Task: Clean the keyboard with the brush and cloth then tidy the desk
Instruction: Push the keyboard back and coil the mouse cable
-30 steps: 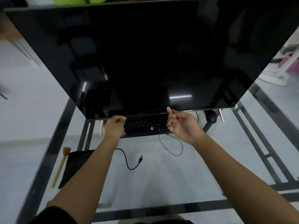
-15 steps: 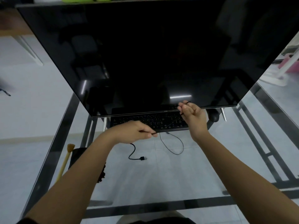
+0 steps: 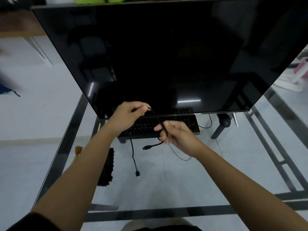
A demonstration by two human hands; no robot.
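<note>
A black keyboard [image 3: 181, 123] lies on the glass desk [image 3: 183, 177], tucked partly under the big monitor. My left hand [image 3: 128, 115] pinches a black cable [image 3: 158, 121] high up. My right hand [image 3: 175, 133] grips the same cable lower down, and its plug end [image 3: 146, 148] sticks out to the left below the fist. A second cable with a USB plug [image 3: 137, 173] hangs down onto the glass. The black cloth [image 3: 107, 167] lies at the left, mostly hidden by my left forearm. Only the bristle tip of the wooden brush [image 3: 78, 150] shows beside it.
A large dark monitor [image 3: 158, 52] fills the back of the desk on two metal feet [image 3: 235, 120]. A thin black wire [image 3: 181, 157] loops on the glass under my right wrist. The desk's dark metal frame [image 3: 66, 144] shows through the glass at left, right and front.
Both hands left the keyboard's ends and came together above it. They now hold the black cable stretched between them, lifted off the glass. The head view moved in closer.
</note>
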